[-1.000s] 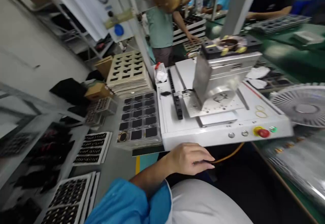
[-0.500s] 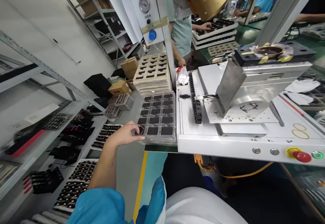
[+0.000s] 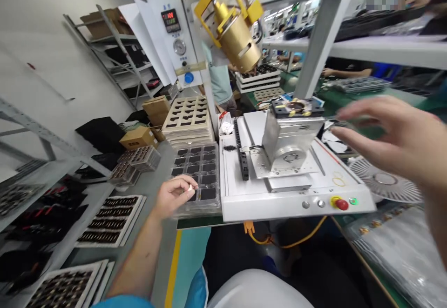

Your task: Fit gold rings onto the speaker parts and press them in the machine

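My left hand (image 3: 176, 195) hovers over the near left corner of a clear plastic tray (image 3: 217, 177) with dark square pockets. Its thumb and fingers are pinched together; a small pale spot shows at the tips, and I cannot make out what they hold. At the right, my right hand (image 3: 387, 136) is raised in the air, slightly blurred, with thumb and fingers apart and nothing seen between them. Left of it stands the bench machine, with a metal fixture (image 3: 295, 133) carrying a black block with a ring (image 3: 296, 107) on top. A gold cylinder head (image 3: 240, 45) hangs above.
A stack of beige moulded trays (image 3: 188, 117) stands behind the clear tray. Buttons and a red emergency stop (image 3: 341, 204) line the machine's front. A white ribbed disc (image 3: 384, 180) lies at right. Trays of dark parts (image 3: 111, 219) sit at left. Other people work behind.
My right hand has come into view at the right. My left hand has lifted from the tray's near left pocket, where a dark round part showed at its fingers. The view has shifted right and up.
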`<action>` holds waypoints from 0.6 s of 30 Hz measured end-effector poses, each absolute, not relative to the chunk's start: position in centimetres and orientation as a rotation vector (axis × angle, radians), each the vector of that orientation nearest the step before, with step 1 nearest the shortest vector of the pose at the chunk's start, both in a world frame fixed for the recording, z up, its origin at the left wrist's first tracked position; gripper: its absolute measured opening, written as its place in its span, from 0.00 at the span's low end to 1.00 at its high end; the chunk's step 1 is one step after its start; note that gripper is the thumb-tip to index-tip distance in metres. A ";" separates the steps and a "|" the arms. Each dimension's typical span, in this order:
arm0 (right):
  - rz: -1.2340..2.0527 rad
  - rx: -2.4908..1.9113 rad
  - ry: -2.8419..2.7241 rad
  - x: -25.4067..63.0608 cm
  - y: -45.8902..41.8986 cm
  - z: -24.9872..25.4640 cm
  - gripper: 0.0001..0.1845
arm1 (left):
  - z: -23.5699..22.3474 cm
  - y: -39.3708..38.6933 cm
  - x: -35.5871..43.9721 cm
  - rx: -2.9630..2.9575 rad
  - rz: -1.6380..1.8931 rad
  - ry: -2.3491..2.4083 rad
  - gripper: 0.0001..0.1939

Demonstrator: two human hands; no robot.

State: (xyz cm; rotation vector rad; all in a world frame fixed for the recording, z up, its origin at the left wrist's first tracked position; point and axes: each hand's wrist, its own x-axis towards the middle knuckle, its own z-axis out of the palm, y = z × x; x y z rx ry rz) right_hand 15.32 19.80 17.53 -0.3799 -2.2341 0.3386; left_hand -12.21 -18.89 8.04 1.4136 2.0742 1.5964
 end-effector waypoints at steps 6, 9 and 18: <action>0.384 -0.335 -2.615 6.6 23.7 23.1 0.08 | 8.2 -10.4 -10.0 1.652 1.916 1.902 0.22; 0.464 -0.202 -2.645 5.0 24.9 23.5 0.07 | 9.7 -7.8 -9.5 1.839 1.883 1.988 0.17; 0.953 -0.211 -1.974 8.0 22.9 21.0 0.20 | 17.7 4.3 -9.1 2.221 1.775 1.897 0.04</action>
